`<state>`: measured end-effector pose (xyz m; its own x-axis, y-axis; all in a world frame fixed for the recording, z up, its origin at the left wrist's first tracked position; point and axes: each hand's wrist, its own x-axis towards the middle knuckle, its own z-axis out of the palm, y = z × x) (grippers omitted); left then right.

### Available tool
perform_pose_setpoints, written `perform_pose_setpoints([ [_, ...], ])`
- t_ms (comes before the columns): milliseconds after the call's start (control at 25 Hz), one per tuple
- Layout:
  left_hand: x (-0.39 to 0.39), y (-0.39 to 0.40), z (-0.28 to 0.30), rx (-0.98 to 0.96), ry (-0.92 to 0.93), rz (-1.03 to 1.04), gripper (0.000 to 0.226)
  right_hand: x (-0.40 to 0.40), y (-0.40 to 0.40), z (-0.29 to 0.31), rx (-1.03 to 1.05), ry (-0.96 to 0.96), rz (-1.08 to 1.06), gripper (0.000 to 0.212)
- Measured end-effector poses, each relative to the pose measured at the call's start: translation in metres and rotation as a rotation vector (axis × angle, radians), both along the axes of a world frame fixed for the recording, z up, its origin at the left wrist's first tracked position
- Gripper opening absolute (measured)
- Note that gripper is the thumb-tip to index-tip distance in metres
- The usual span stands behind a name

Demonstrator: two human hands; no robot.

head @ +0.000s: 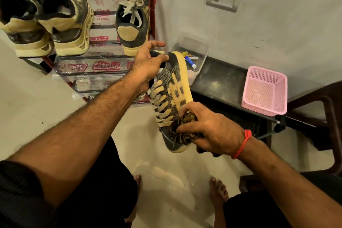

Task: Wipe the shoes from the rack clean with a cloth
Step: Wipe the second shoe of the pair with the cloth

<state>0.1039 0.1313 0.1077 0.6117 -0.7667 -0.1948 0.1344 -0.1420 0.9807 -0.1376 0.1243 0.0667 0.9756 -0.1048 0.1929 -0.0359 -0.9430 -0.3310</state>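
A dark sneaker (pixel 173 87) with pale laces and a cream sole is held in the air above the floor, toe pointing toward me. My left hand (pixel 148 61) grips its heel and collar. My right hand (pixel 209 131) presses a dark patterned cloth (pixel 182 135) against the toe area, fingers curled round the cloth. The matching sneaker (pixel 132 27) stands on the red metal shoe rack (pixel 150 5), heel outward. Two chunky beige and black shoes (pixel 64 22) sit on the same shelf to the left.
A low black bench (pixel 222 79) runs along the wall at right, with a clear plastic box (pixel 194 50) of small tubes and a pink mesh basket (pixel 264 90) on it. A dark chair (pixel 325 116) stands far right. My bare feet rest on the tiled floor (pixel 162 172).
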Motion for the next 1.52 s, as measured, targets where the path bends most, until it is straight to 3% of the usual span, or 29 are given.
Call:
perform_pose_setpoints([
  [240,-0.015,-0.005,-0.005,0.017,-0.063,-0.128,0.037,0.008,-0.036,0.009,-0.048,-0.122,-0.205,0.035],
  [440,-0.003,0.000,0.000,0.024,-0.017,-0.055,0.037,-0.006,-0.007,-0.002,0.005,-0.006,0.054,0.033],
  [680,-0.019,-0.002,-0.003,0.000,-0.013,-0.200,0.037,0.007,-0.049,0.003,0.001,-0.235,-0.313,0.034],
  [760,-0.019,-0.002,-0.002,-0.013,-0.010,-0.182,0.038,0.006,-0.046,0.002,0.047,-0.250,-0.341,0.035],
  [1000,-0.001,-0.002,-0.001,-0.024,0.007,0.033,0.032,-0.003,0.006,-0.008,0.090,0.122,0.034,0.033],
  [1240,-0.028,0.005,0.001,0.039,-0.112,-0.197,0.036,0.003,-0.037,0.014,0.311,-0.235,-0.260,0.032],
  [1360,-0.046,0.008,-0.002,0.023,-0.118,-0.370,0.048,0.001,-0.044,0.019,0.300,-0.104,-0.169,0.034],
  [1520,-0.049,0.007,-0.007,0.027,-0.126,-0.413,0.063,-0.004,-0.041,0.025,0.230,0.074,-0.087,0.037],
])
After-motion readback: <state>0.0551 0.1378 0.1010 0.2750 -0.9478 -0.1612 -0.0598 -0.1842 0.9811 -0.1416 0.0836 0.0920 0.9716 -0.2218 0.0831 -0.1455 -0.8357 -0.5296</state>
